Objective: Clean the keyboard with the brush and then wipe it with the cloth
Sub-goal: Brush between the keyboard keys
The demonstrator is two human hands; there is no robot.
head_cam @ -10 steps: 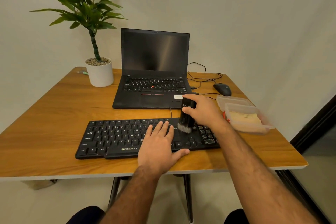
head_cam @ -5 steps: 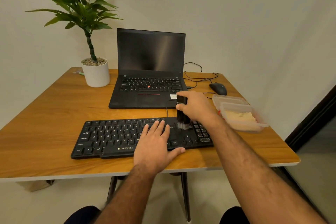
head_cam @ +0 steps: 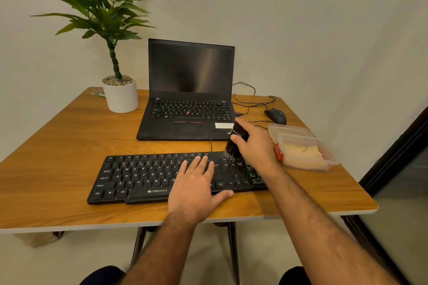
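Note:
A black keyboard (head_cam: pixel 143 176) lies near the front edge of the wooden table (head_cam: pixel 58 146). My left hand (head_cam: pixel 196 185) rests flat on its middle keys, fingers straight. My right hand (head_cam: pixel 257 146) grips a black brush (head_cam: pixel 235 143), blurred with motion, whose bristles touch the top right rows of the keyboard. A beige cloth (head_cam: pixel 301 149) lies inside a clear plastic box (head_cam: pixel 324 159) just right of the keyboard.
An open black laptop (head_cam: pixel 187 99) stands behind the keyboard. A potted plant (head_cam: pixel 120 95) is at the back left. A black mouse (head_cam: pixel 275 115) and cables lie at the back right. The table's right edge is near the box.
The brush has moved away from me over the right keys, from the lower rows up to the top row. My left hand has stayed flat on the keyboard.

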